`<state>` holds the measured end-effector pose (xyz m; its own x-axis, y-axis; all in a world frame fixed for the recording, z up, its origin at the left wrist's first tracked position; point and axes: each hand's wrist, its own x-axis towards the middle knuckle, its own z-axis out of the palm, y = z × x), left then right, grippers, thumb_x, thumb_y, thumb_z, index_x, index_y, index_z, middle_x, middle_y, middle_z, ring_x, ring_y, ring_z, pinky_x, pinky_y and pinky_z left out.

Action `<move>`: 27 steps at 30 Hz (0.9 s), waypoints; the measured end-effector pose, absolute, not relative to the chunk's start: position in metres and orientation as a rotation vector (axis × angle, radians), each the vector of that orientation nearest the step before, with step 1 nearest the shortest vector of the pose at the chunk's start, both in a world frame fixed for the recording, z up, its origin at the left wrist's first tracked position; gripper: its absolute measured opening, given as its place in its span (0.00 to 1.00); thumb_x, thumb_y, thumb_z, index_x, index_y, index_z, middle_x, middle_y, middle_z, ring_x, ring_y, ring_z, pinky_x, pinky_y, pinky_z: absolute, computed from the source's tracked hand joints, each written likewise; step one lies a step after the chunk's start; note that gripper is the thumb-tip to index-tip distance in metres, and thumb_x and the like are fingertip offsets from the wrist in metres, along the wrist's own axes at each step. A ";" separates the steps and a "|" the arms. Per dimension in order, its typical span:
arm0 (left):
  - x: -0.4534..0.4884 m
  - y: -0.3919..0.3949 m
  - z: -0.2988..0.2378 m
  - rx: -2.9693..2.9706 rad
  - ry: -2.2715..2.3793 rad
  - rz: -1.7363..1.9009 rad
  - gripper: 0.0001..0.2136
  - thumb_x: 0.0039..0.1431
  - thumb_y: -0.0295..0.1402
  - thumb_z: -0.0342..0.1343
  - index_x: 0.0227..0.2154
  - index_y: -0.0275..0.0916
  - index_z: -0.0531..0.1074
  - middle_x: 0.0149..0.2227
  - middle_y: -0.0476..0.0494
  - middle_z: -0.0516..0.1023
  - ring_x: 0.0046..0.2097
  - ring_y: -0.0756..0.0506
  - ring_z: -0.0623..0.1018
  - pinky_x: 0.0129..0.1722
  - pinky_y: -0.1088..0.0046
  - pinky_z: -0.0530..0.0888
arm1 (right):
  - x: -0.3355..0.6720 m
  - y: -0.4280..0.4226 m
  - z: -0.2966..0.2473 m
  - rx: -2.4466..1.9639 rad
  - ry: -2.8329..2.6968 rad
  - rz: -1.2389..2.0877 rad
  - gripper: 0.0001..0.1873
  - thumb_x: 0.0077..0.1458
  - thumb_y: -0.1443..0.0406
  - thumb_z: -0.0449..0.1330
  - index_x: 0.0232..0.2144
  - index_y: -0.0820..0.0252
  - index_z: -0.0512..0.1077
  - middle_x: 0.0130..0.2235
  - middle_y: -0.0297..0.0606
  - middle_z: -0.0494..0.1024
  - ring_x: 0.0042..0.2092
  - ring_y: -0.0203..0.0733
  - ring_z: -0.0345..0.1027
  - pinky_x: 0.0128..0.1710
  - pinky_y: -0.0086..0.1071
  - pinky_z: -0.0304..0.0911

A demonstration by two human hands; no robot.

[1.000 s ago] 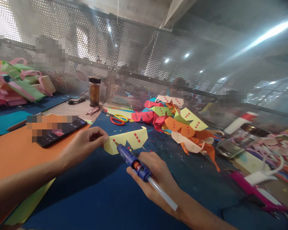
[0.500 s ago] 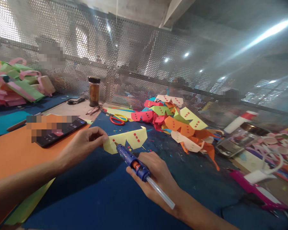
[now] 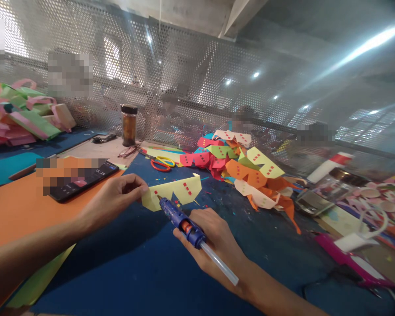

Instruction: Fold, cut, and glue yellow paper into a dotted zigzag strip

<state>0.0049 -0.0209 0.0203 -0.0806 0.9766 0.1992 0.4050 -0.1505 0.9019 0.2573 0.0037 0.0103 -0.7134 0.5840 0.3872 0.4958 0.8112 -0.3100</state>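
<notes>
Blue worktop (image 3: 118, 272) supports the work; right hand (image 3: 217, 239) has its grip wrapped around the glue gun (image 3: 181, 221); yellow paper mask (image 3: 167, 190), at the gun's tip, should handle light, flexible, easily creased; left hand (image 3: 130, 191) pinches its end, a suitable hold.

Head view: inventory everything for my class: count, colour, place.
Paper mask: 1, yellow, centre
Glue gun: 1, blue, centre
Mask pile: several, multicoloured, right of centre
Scissors: 1, red and yellow, behind mask
Phone: 1, black, left
Paper sheets: several, orange, blue, green, left
Tall jar: 1, brown, back left
Clear jar: 1, transparent, right
Bottle: 1, white and red, right
Unclear item: 1, magenta and white, right
Paper pile: many, pink and green, left
Mesh: 1, grey, back
Tabletop: 1, blue, beneath
Left hand: 1, at mask's edge
Right hand: 1, gripping glue gun
</notes>
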 end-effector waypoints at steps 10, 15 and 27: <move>0.005 -0.023 0.021 1.601 1.521 1.216 0.13 0.58 0.44 0.54 0.30 0.39 0.74 0.29 0.49 0.78 0.33 0.46 0.77 0.34 0.72 0.71 | 0.257 0.003 0.010 -0.815 -2.527 0.234 0.12 0.56 0.67 0.61 0.24 0.58 0.62 0.26 0.29 0.68 0.29 0.36 0.61 0.35 0.34 0.54; 0.005 -0.023 0.021 1.595 1.519 1.219 0.13 0.57 0.44 0.55 0.29 0.39 0.74 0.29 0.49 0.78 0.34 0.46 0.77 0.34 0.73 0.71 | 0.257 0.002 0.010 -0.805 -2.529 0.220 0.12 0.55 0.68 0.61 0.24 0.58 0.62 0.26 0.28 0.68 0.29 0.35 0.62 0.36 0.33 0.54; 0.006 -0.023 0.021 1.580 1.500 1.232 0.12 0.57 0.43 0.55 0.30 0.39 0.74 0.29 0.49 0.78 0.33 0.47 0.77 0.34 0.73 0.71 | 0.258 0.002 0.010 -0.818 -2.522 0.254 0.12 0.57 0.67 0.61 0.24 0.58 0.62 0.26 0.29 0.68 0.29 0.35 0.61 0.35 0.33 0.53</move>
<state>0.0060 -0.0226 0.0215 -0.0843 0.9757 0.2025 0.3887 -0.1549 0.9083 0.2576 0.0020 0.0099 -0.7100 0.5928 0.3800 0.5051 0.8048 -0.3117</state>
